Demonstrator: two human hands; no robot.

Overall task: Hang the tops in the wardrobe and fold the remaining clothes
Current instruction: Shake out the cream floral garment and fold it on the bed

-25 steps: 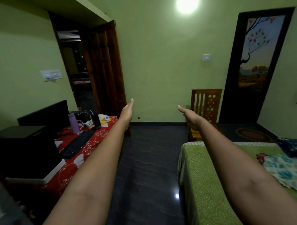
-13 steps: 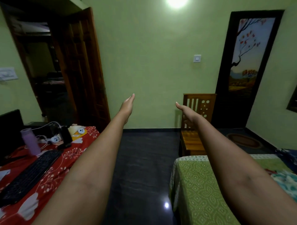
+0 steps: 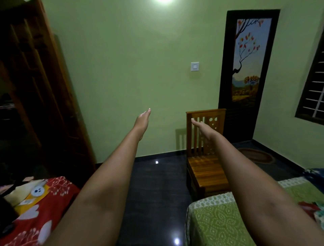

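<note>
Dim greenish room, ceiling lamp (image 3: 164, 0) glaring overhead, edges bowed, corners dark.

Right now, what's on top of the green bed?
At the right edge of the green bed, a patch of red and teal cloth shows. The right forearm covers part of the bed.

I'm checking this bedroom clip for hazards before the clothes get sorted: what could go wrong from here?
Both hands, left and right, are held out open and empty, so nothing is started. The wooden chair stands close to the bed corner and could catch a leg. The glossy dark floor may be slippery.
</note>
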